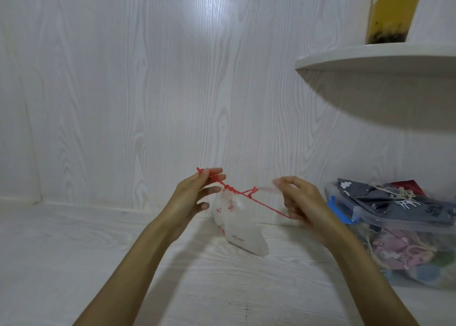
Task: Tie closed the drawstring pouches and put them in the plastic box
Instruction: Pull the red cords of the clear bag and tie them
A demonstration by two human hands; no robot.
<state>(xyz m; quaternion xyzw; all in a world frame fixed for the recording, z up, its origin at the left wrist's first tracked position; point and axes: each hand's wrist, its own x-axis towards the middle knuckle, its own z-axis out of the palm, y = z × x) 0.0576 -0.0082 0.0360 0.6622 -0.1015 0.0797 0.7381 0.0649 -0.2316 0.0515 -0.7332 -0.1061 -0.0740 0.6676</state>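
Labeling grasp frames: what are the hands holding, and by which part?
Both hold the white pouch by its red drawstring: left hand pinches one end, right hand the other. Neither touches the fabric.

White woodgrain wall [123, 91] behind, white woodgrain floor [74, 251] below; curved white shelf [370, 59] upper right, carried yellow box [392, 9] with dark stained base

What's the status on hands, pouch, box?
Left hand and right hand both pinch the red drawstring, pulled taut. White pouch hangs between. Plastic box right, path clear.
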